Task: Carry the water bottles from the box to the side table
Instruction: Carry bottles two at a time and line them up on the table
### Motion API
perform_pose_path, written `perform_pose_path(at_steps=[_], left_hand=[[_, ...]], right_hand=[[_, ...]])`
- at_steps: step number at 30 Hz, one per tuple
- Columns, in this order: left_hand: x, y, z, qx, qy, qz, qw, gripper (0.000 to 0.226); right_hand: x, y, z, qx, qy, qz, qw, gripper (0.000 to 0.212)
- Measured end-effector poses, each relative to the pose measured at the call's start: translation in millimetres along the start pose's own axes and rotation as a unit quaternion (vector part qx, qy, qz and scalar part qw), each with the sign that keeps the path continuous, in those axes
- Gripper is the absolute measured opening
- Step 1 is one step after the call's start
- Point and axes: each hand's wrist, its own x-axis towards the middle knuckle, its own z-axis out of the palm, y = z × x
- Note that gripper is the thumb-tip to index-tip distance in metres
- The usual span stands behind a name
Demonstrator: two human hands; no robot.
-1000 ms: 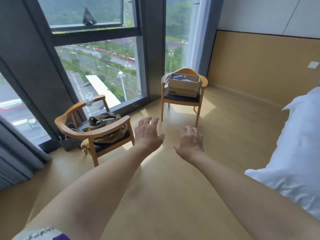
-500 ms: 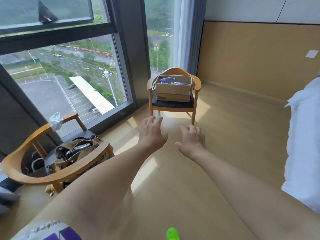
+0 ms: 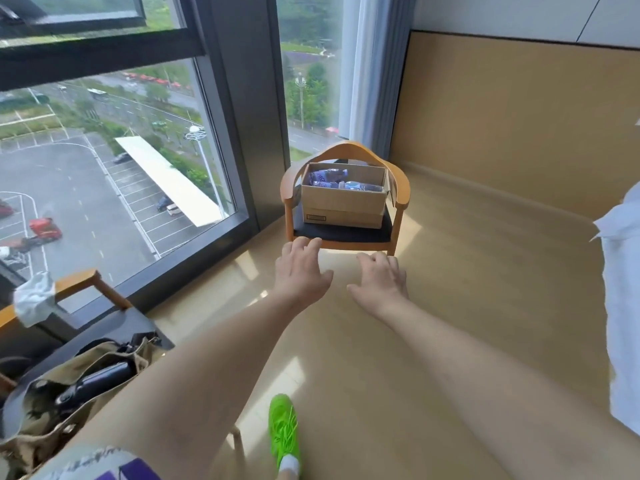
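**Hands outstretched, bottles in box on far chair**

- Box point(image 3: 343, 202): open cardboard carton resting on the dark seat of a wooden armchair point(image 3: 401, 194) by the window point(image 3: 114, 188).
- Water bottles point(image 3: 332, 180): lying inside the box, purple-labelled; exact count cannot be told.
- Left hand point(image 3: 301, 271): extended toward the box, short of the chair's front edge, fingers straight and spread, holding nothing.
- Right hand point(image 3: 379, 278): beside the left, equally short of the box, fingers relaxed and apart, holding nothing.
- Second chair point(image 3: 79, 285): nearer than the box, at the window, carrying a khaki bag point(image 3: 72, 386).
- Green shoe point(image 3: 284, 431): on the floor, below the box.
- White bedding point(image 3: 620, 306): right of the box.
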Motion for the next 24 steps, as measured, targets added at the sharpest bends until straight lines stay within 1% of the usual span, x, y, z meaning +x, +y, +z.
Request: perform_pose_path(at_steps=[4, 7, 10, 13, 18, 24], left_hand=[[91.5, -30.2, 14.5, -0.009, -0.011, 0.021, 1.0, 0.067], [165.5, -49.9, 16.0, -0.011, -0.024, 0.02, 0.999, 0.065], [239.2, -62.1, 17.1, -0.011, -0.029, 0.035, 0.999, 0.057], [297.9, -67.5, 23.1, -0.018, -0.039, 0.04, 0.998, 0.059], [376.3, -78.0, 54.4, -0.011, -0.077, 0.041, 0.996, 0.068], [484.3, -84.6, 112.7, -0.01, -0.084, 0.022, 0.996, 0.065]], right_hand=[[89.5, -15.5, 17.1, -0.009, -0.007, 0.025, 1.0, 0.054], [158.2, -29.1, 17.6, -0.007, -0.012, 0.043, 0.999, 0.049], [223.4, -44.9, 12.7, 0.005, 0.003, 0.045, 0.999, 0.048], [276.2, -54.0, 13.0, 0.013, 0.013, 0.048, 0.999, 0.051], [358.6, -39.2, 27.9, 0.011, -0.014, 0.082, 0.996, 0.056], [480.7, -4.6, 58.0, 0.015, -0.039, 0.094, 0.995, 0.059]])
